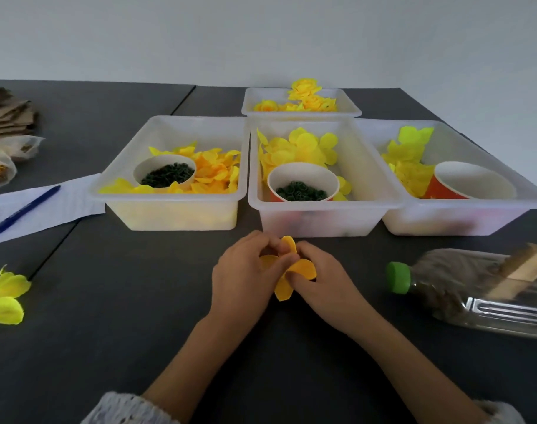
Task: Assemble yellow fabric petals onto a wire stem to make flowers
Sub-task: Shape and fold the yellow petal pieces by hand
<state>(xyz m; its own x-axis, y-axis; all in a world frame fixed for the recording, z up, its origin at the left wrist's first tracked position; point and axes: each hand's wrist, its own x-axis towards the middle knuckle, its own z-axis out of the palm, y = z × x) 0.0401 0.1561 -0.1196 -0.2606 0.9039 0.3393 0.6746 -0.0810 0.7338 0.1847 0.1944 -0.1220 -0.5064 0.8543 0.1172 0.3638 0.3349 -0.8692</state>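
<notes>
Front centre of the dark table [157,301], just short of the middle bin [325,218], both my hands are on 1 orange-yellow petal piece [304,270]. Left hand [239,273] has fingers curled, thumb and fingertips pinching the piece near its centre; right hand [319,276] is curled too, gripping from the opposite side, thumb tucked under a lobe. Piece sits between the 2 hands, held at or just above the table surface, can't tell which. 3 lobes show: 1 standing up toward the bin, 1 spread right over my right hand, 1 hanging back toward me. So its centre hole, if there is one, is buried under my fingertips. Can't see any wire stem in either hand; too hidden to say. My read: still shaping or threading this petal layer, early in the flower. Next move turns on where that centre is relative to the pinch, and both hands are equally close, nothing to choose. Supplies: left bin [169,215] with orange petals plus a cup of green rings [164,172], middle bin with pale petals and a 2nd cup of rings [302,183], right bin [463,218], far bin of finished flowers [301,101]. Bottle [475,289] lies on its side near my right hand, risk of a knock.
</notes>
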